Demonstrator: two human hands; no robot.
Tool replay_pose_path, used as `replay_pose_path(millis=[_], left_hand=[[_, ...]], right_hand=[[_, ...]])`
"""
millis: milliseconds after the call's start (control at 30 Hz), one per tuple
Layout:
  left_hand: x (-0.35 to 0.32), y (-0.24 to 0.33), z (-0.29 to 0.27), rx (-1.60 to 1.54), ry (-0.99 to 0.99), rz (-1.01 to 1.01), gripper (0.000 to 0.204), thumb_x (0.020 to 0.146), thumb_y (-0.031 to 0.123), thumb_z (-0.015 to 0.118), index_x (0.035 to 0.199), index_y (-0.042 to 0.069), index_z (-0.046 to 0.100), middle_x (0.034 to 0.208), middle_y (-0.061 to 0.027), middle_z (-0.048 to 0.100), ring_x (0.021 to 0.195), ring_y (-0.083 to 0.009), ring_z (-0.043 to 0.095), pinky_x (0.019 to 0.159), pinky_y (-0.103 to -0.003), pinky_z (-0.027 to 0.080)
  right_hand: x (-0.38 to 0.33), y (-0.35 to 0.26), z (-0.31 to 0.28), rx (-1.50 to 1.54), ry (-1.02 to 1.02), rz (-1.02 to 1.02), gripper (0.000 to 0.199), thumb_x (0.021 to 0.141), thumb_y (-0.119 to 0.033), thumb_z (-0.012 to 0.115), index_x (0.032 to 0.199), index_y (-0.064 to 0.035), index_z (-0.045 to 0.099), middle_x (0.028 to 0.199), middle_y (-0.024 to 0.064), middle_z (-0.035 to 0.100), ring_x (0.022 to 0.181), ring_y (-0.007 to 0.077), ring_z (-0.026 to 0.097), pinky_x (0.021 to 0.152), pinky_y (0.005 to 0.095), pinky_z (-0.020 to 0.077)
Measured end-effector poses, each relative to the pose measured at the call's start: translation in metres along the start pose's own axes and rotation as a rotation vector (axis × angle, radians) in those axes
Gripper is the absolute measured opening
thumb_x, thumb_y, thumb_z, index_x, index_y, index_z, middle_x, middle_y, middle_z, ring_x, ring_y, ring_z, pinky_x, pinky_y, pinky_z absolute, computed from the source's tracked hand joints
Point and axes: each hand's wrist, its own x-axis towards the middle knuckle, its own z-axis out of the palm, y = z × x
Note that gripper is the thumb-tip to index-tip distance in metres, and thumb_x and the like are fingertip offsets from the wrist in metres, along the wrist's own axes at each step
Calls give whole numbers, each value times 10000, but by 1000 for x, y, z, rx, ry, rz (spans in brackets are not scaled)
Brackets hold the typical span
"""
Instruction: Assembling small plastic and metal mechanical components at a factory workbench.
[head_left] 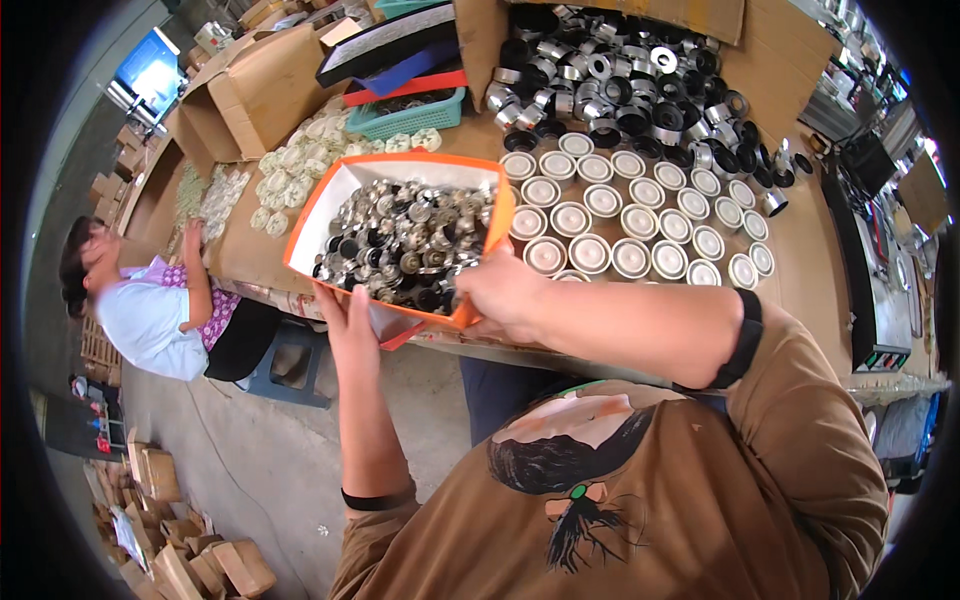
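Note:
I hold an orange cardboard box [504, 212] with a white inside, tilted toward me over the table's front edge. Many small round metal parts [410, 235], silver and black, fill it. Against its near left side rests my left hand [347, 325], thumb and fingers on the wall, the rest of them hidden behind it. My right hand [497, 290] grips the near right corner, its fingertips curled over the rim by the parts. Right of the box, round white discs with metal rims [601, 200] stand in rows on the table.
Behind the discs lies a heap of silver and black rings [640, 90]. Pale plastic pieces [290, 170] and a teal basket [410, 118] are at the back left. A co-worker [150, 310] sits at the left beside a blue stool [290, 365]. A black machine [870, 270] stands far right.

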Motion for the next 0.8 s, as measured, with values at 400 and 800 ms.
replay_pose_path(millis=[400, 800], left_hand=[[43, -22, -17, -48, 108, -55, 777, 989, 260, 638, 1613, 20, 241, 1580, -142, 386, 1390, -257, 447, 1177, -382, 307], [-98, 9, 109, 563, -691, 999, 832, 734, 330, 861, 1481, 183, 528, 1601, -175, 385, 1491, -426, 334, 1188, -554, 324]], right_hand=[[-59, 30, -153, -1304, 164, -731, 816, 911, -348, 711, 1587, -117, 316, 1582, 216, 361, 1386, 430, 449, 1122, 526, 424], [-96, 110, -242, -1543, 597, -673, 832, 760, -209, 817, 1512, -115, 475, 1642, 187, 301, 1520, 479, 221, 1211, 649, 197]])
